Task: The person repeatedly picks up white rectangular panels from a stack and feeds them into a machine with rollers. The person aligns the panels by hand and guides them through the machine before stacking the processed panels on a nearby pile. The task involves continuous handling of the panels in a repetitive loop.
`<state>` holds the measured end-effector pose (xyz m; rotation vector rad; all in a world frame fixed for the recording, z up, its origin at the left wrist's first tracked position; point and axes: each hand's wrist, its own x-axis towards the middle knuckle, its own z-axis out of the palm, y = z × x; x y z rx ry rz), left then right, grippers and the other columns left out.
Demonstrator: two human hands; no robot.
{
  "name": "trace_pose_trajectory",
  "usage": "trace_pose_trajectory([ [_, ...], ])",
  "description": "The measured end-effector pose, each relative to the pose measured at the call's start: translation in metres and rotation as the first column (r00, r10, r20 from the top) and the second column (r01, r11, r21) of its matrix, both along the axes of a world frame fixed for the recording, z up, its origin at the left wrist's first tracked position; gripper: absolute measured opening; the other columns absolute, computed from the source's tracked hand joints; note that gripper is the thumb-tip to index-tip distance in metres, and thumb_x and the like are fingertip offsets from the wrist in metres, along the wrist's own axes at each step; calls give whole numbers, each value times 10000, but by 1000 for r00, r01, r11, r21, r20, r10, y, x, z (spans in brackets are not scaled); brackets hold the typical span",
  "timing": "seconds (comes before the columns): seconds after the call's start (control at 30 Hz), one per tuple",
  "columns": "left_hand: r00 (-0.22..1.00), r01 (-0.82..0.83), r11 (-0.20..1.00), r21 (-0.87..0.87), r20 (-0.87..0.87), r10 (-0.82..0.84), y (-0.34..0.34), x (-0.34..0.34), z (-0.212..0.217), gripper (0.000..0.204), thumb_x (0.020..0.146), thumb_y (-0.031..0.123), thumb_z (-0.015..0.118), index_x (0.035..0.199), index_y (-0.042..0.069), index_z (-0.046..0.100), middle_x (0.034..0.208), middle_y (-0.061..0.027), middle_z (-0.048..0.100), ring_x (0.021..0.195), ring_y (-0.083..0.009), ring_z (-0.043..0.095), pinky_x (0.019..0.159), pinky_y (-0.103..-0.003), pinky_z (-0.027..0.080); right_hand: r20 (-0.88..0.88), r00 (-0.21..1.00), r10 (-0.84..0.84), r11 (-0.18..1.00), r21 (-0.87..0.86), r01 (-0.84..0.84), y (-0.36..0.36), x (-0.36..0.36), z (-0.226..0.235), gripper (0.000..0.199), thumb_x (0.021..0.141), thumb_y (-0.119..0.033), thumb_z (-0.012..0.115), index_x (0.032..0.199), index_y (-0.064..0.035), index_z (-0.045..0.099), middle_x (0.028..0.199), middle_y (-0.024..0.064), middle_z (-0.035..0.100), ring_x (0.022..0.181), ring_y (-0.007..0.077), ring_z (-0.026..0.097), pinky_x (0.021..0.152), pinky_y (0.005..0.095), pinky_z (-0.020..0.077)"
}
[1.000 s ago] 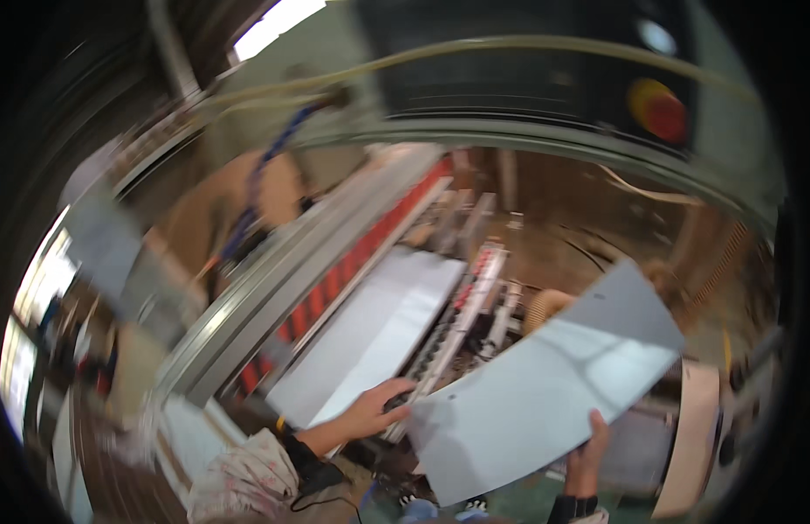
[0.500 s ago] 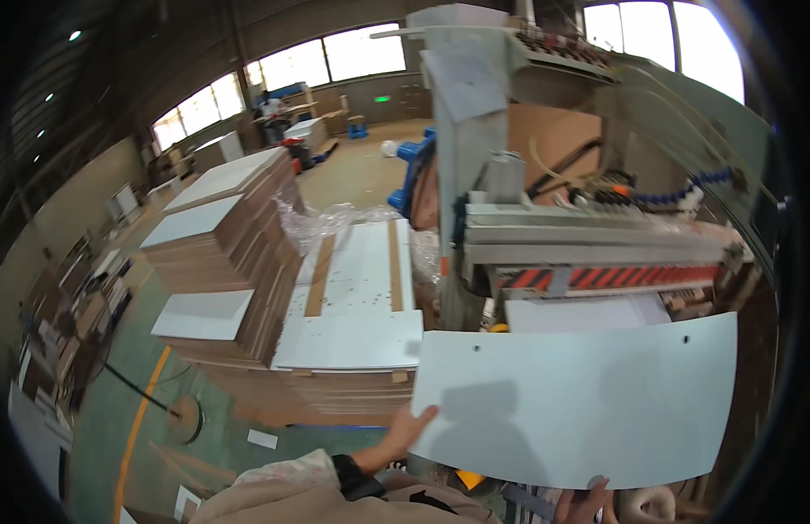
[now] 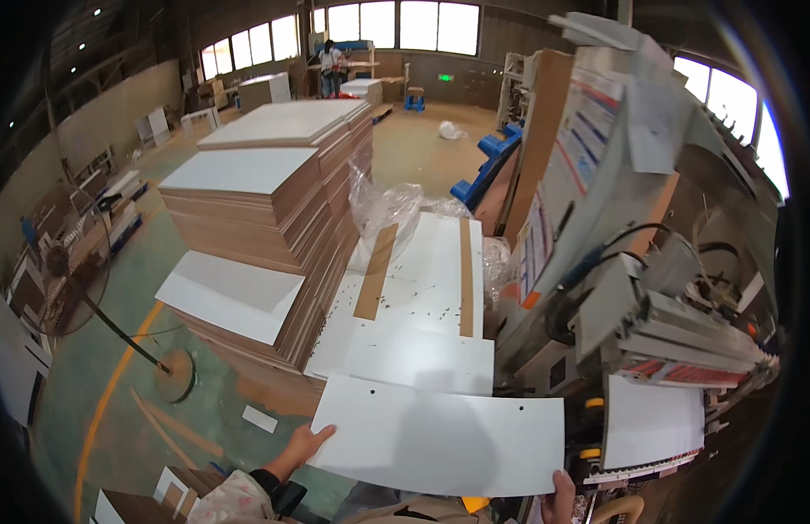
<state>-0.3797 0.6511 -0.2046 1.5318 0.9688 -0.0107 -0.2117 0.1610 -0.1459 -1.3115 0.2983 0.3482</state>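
Since half a second ago I see the white panel (image 3: 440, 432) has swung from upper right down to 6 o'clock, and it now lies nearly flat in front of me, over the near end of the low stack of white boards (image 3: 414, 306). A second ago it was tilted up beside the machine.

My left hand (image 3: 305, 444) sits at the panel's left edge, at about 7 o'clock, fingers spread flat along the edge with the thumb on top; it steadies rather than pinches. My right hand (image 3: 560, 496) comes up at 5 o'clock under the panel's lower right corner, fingers curled around that corner, gripping the board's edge. Only part of that hand shows.

The panel has a small drilled hole near its upper left and another near its upper edge at centre. Just beyond it, toward 12 o'clock, the low stack carries two brown strips (image 3: 376, 271) and crumpled clear plastic wrap (image 3: 387, 205). At 10 o'clock stands a tall pile of brown-edged boards (image 3: 274, 201) with white faces. At 3 o'clock is the grey machine (image 3: 649, 288) with a white sheet (image 3: 654, 424) lying on its feed side. A person (image 3: 333, 61) stands far off at 12 o'clock near the windows.
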Motion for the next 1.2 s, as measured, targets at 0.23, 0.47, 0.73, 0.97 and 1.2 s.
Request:
trace_pose_trajectory([
  [0.23, 993, 2, 991, 134, 118, -18, 99, 71, -92, 575, 788, 412, 644, 1065, -86, 562, 951, -190, 637, 873, -255, 610, 774, -346, 467, -134, 982, 132, 976, -154, -152, 90, 106, -100, 276, 888, -200, 489, 1061, 5, 557, 931, 73, 616, 817, 173, 595, 686, 330, 491],
  [0.47, 982, 134, 937, 323, -174, -80, 168, 124, -146, 829, 752, 613, 551, 1065, -154, 522, 1003, -305, 584, 956, -393, 581, 838, -396, 449, -194, 974, 115, 974, -170, -149, 167, 168, -112, 260, 894, -211, 486, 1052, -22, 569, 910, 43, 614, 797, 149, 584, 655, 306, 480],
  [0.73, 897, 325, 824, 464, -426, -115, 183, 185, -87, 780, 777, 571, 536, 1153, -108, 461, 1126, -331, 501, 1027, -403, 531, 878, -427, 422, -207, 963, 173, 887, -393, -244, 184, 212, -173, 282, 888, -230, 515, 1051, -6, 567, 889, 34, 605, 801, 129, 561, 647, 300, 466],
  [0.97, 942, 107, 786, 609, -315, 116, 166, 182, -144, 736, 728, 553, 598, 1121, -60, 493, 1146, -295, 500, 989, -390, 554, 825, -429, 458, -309, 906, 288, 892, -258, -372, 203, 201, -174, 381, 908, -233, 418, 1269, -136, 340, 1152, 113, 486, 988, 310, 516, 708, 582, 474],
  [1.2, 857, 180, 871, 457, -507, 89, 172, 185, -113, 764, 707, 565, 617, 1139, -53, 490, 1088, -239, 562, 978, -348, 574, 802, -422, 472, -344, 875, 341, 789, -402, -465, 205, 200, -162, 394, 894, -235, 464, 1244, -99, 343, 1165, 119, 445, 1054, 313, 462, 711, 539, 485],
])
